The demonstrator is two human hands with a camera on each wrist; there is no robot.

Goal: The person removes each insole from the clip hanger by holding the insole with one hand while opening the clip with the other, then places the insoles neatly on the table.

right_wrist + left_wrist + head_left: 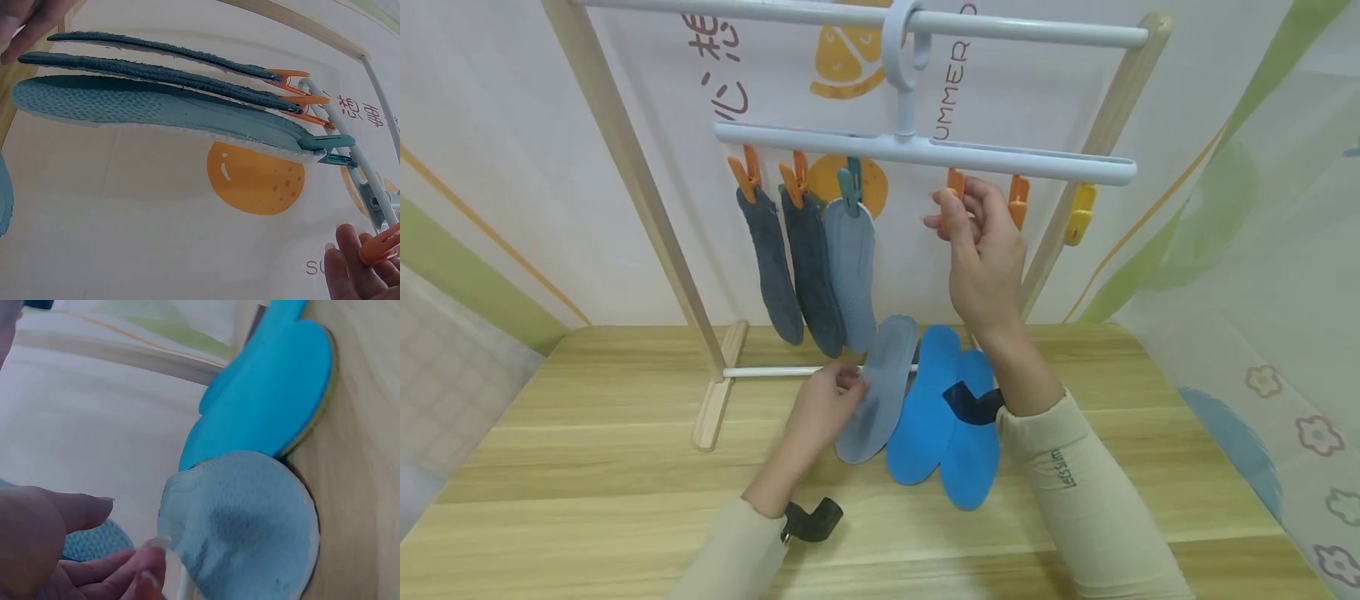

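My right hand (988, 262) is raised under the white hanger bar (842, 146) and pinches an orange clothespin (956, 182) between thumb and fingers. Low down, my left hand (822, 408) is at the left edge of a grey insole (882, 396). In the left wrist view its thumb stands apart from the fingers, and a fingertip is at the rim of that insole (250, 519). Two dark fuzzy insoles (769, 262) hang from orange clothespins (795, 175). Beside them a light blue-grey insole (94, 100) hangs from a green clothespin (850, 187).
Two blue insoles (925, 408) lie right of the grey one on the wooden table (587, 458). An orange clothespin (1018, 200) and a yellow clothespin (1079, 215) hang at the bar's right. A wooden rack (632, 167) with a white top rod (1037, 29) carries the hanger.
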